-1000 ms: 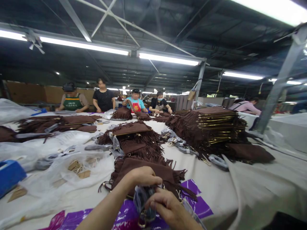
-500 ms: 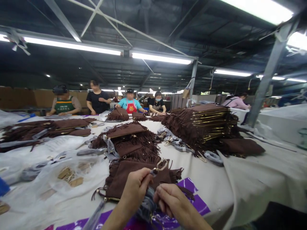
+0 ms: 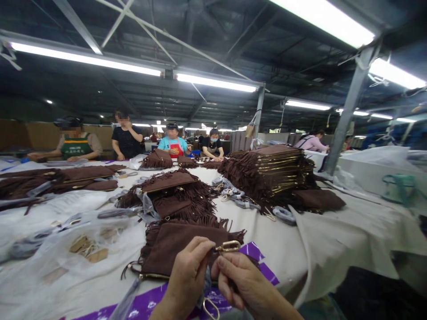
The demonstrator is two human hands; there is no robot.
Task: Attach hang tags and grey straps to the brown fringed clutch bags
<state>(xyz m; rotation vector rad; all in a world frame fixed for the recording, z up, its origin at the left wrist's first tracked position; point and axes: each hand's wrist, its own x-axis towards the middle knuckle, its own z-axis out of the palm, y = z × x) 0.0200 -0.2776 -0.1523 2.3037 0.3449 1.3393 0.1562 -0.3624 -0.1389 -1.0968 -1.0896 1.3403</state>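
Note:
My left hand (image 3: 190, 271) is closed in a pinch on a wrapped bag strap (image 3: 206, 284), close to its gold snap hook (image 3: 230, 246). That hook points right, over my right hand (image 3: 238, 275), whose fingers are curled together just beneath it. What the right fingers pinch is hidden. Below the hands hangs a second gold hook (image 3: 211, 308). Behind them lies a dark brown fringed bag (image 3: 180, 244), its zipper edge toward me, partly on a purple plastic sheet (image 3: 147, 302).
More fringed bags (image 3: 173, 182) lie beyond, and a tall stack (image 3: 276, 169) stands to the right. Wrapped straps (image 3: 283, 215) rest near it. A clear plastic bag (image 3: 110, 253) with tan tags (image 3: 87, 248) is at left. Several co-workers (image 3: 173, 144) are across the cloth-covered table (image 3: 267, 240).
The gold hook by my left hand has tipped from pointing up to pointing right. My hands are closer together, and the second hook now shows below. The whole view has shifted slightly.

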